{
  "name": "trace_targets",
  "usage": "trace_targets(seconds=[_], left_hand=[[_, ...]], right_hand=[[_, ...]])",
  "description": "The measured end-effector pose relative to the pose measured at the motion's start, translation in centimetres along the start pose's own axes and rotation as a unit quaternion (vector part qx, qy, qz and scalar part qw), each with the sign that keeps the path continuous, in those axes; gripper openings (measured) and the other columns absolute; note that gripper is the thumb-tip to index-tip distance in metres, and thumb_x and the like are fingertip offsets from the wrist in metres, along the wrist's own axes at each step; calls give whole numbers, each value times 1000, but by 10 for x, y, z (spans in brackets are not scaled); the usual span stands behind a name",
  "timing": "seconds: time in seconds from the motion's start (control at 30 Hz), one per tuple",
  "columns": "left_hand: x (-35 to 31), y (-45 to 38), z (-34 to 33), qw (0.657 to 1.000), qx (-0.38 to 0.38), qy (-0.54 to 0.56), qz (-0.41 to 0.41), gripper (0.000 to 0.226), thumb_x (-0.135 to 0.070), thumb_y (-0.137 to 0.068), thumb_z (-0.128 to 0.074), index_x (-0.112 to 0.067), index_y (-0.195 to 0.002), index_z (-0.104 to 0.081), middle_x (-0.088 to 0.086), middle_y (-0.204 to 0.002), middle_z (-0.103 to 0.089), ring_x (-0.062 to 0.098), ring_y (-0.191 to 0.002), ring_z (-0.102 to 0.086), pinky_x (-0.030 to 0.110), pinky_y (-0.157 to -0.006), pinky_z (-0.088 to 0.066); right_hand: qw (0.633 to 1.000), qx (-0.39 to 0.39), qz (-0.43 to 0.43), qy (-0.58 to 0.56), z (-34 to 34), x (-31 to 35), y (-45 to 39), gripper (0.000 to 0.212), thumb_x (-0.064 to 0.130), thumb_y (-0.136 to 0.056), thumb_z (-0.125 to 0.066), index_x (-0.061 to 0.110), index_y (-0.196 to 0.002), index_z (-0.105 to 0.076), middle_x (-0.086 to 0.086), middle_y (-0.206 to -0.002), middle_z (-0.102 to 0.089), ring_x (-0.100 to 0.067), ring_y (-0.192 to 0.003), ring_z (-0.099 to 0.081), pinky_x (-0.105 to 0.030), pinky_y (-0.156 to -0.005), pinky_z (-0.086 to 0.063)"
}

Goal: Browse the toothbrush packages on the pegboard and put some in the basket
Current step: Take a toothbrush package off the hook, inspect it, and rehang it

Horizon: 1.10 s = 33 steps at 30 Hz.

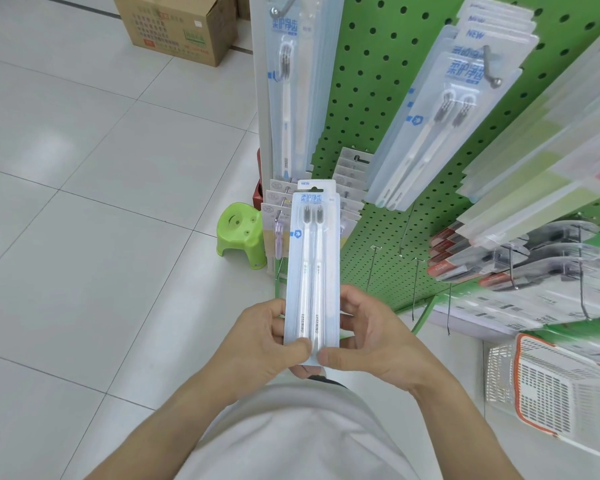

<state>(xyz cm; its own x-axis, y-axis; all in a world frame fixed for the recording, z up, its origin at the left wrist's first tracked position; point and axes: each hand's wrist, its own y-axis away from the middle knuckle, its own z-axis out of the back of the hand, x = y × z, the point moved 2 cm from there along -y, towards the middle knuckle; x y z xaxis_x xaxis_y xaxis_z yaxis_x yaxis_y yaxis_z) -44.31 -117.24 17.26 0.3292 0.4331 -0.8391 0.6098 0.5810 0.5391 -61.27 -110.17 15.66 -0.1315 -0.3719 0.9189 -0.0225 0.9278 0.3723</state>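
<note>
Both hands, left hand (264, 336) and right hand (368, 336), grasp clear two-toothbrush blister pack (310, 268); green pegboard (371, 98) ahead, white-orange mesh basket (548, 379) right, green plastic stool (241, 233) behind

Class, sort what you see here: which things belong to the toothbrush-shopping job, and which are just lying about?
Belongs to the job:
- held toothbrush package, gripped by left hand and right hand
- hanging toothbrush packages
- green pegboard
- white basket

Just lying about:
- green stool
- cardboard box
</note>
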Motion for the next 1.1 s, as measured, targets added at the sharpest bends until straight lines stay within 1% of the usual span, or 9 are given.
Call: trace_targets(seconds=[0.13, 0.2, 0.3, 0.4, 0.47, 0.63, 0.87, 1.0, 1.1], left_hand=[[2, 1, -2, 1000, 3, -21, 1, 39, 0, -77, -64, -8, -115, -62, 9, -85, -78, 27, -69, -73, 27, -62, -57], [4, 1, -2, 1000, 8, -17, 2, 50, -6, -69, -66, -12, -118, -61, 8, -90, -78, 25, -75, -75, 28, -66, -59], [6, 1, 0, 1000, 14, -21, 0, 57, -1, -70, -76, -15, -122, -58, 5, -97, -78, 24, -83, -76, 31, -75, -61], [6, 1, 0, 999, 10, -39, -6, 64, -3, -67, -80, -16, -124, -57, 0, -95, -78, 18, -82, -76, 23, -72, -57], [6, 1, -2, 999, 16, -30, -7, 66, -4, -65, -82, -15, -125, -56, 3, -96, -78, 20, -81, -76, 24, -70, -57], [7, 3, -2, 999, 40, 29, -17, 57, 14, -80, -75, -6, -128, -53, 15, -98, -77, 26, -80, -76, 26, -70, -58], [7, 3, -2, 995, 92, 34, -27, 56, 11, -84, -72, -7, -132, -50, 19, -104, -76, 36, -92, -75, 33, -80, -59], [7, 4, 0, 989, 143, 26, -40, 50, 9, -93, -63, -8, -136, -47, 19, -114, -73, 37, -104, -72, 38, -91, -58], [5, 5, 4, 986, 164, 8, -39, 45, 11, -96, -56, -8, -136, -48, 17, -116, -73, 36, -106, -71, 35, -91, -57]], right_hand=[[1000, 0, -5, 4, -1, -1, 0, 67, -7, -71, -82, 25, -127, -63, -10, -125, -67, -41, -118, -61, -57, -84, -58], [1000, -10, -12, 1, -1, -2, -1, 65, -1, -69, -85, 24, -125, -65, -12, -123, -68, -43, -118, -61, -62, -87, -57], [1000, -13, -19, -15, 2, -5, 0, 63, 3, -70, -88, 19, -126, -65, -16, -124, -68, -51, -117, -56, -70, -91, -50], [1000, -12, -17, -20, 4, -6, 1, 60, 4, -72, -87, 19, -125, -66, -16, -123, -69, -53, -114, -57, -71, -94, -48], [1000, -12, -16, -21, 5, -7, 2, 60, 3, -72, -87, 19, -126, -66, -16, -122, -70, -49, -111, -61, -70, -95, -48], [1000, 1, -11, -20, 7, -4, 3, 63, -2, -72, -84, 15, -129, -62, -20, -121, -69, -32, -107, -65, -61, -93, -52], [999, 30, -9, 8, 16, 0, 5, 70, -10, -73, -84, 15, -133, -59, -16, -123, -69, -38, -113, -65, -49, -85, -58], [999, 51, -12, 13, 25, 5, 7, 60, -6, -77, -81, 24, -126, -66, -18, -117, -72, -27, -102, -66, -42, -83, -59], [999, 47, -15, 16, 27, 6, 7, 46, -1, -77, -81, 22, -116, -72, -18, -105, -75, -24, -91, -65, -34, -75, -57]])
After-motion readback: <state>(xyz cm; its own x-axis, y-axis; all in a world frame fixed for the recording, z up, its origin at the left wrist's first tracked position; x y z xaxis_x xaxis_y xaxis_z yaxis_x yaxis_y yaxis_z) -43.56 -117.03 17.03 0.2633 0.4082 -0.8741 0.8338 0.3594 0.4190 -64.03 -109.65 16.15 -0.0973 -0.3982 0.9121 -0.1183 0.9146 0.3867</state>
